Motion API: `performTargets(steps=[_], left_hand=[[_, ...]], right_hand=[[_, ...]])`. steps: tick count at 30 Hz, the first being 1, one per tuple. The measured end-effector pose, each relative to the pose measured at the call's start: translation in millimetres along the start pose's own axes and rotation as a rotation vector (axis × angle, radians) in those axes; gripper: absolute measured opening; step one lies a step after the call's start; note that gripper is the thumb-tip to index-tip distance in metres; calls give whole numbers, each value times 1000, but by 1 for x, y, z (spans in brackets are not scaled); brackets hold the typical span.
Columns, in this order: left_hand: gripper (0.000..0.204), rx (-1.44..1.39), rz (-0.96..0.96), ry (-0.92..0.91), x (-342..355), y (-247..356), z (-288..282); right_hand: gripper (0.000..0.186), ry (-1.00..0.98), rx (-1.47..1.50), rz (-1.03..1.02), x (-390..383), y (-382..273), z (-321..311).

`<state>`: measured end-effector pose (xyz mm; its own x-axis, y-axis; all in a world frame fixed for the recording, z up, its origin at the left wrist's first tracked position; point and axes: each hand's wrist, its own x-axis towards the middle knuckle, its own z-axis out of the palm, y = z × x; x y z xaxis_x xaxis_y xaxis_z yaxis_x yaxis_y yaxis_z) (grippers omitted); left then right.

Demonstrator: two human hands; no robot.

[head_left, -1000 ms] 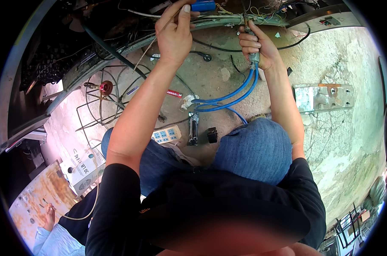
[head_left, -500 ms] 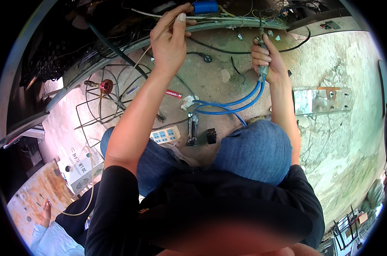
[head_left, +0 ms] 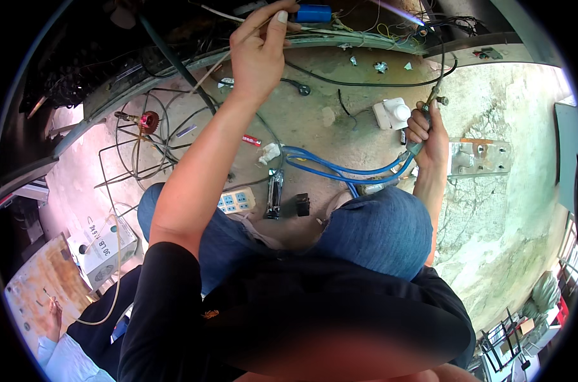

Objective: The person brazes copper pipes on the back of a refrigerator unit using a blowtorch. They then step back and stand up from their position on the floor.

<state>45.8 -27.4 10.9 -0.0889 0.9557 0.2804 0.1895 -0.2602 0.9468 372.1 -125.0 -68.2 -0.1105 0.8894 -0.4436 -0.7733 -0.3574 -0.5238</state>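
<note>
My left hand is raised at the upper middle, its fingers pinching a thin brazing rod that slants down to the left. A blue cylinder lies just beyond those fingertips. In my right hand, the fingers are wrapped round the handle of a gas torch. The torch's thin neck rises toward the dark frame, where a bluish-purple flame streams left from the tip. Two blue hoses run from the handle back to the left. Beside the right hand sits a white plastic part.
Wires crowd the dark metal frame ahead. On the floor lie a red-wheeled valve, a power strip, a black clip-like piece and a metal plate. Another person's hand shows at lower left.
My right hand has moved right with the torch, uncovering the white plastic part. The flame now shows at the tip. My left hand has shifted slightly, still pinching the rod.
</note>
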Motion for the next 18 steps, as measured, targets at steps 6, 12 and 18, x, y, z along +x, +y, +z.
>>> performTargets(steps=[6,12,18], left_hand=[[27,-194,-30,82,7,8,-6],[25,-318,-22,122,21,-8,2],[23,-351,-2,167,26,-20,3]], right_hand=[[32,322,-891,-385,-26,-34,74],[37,284,-1823,-840,-8,-79,161],[45,153,-2164,-941,32,-92,193]])
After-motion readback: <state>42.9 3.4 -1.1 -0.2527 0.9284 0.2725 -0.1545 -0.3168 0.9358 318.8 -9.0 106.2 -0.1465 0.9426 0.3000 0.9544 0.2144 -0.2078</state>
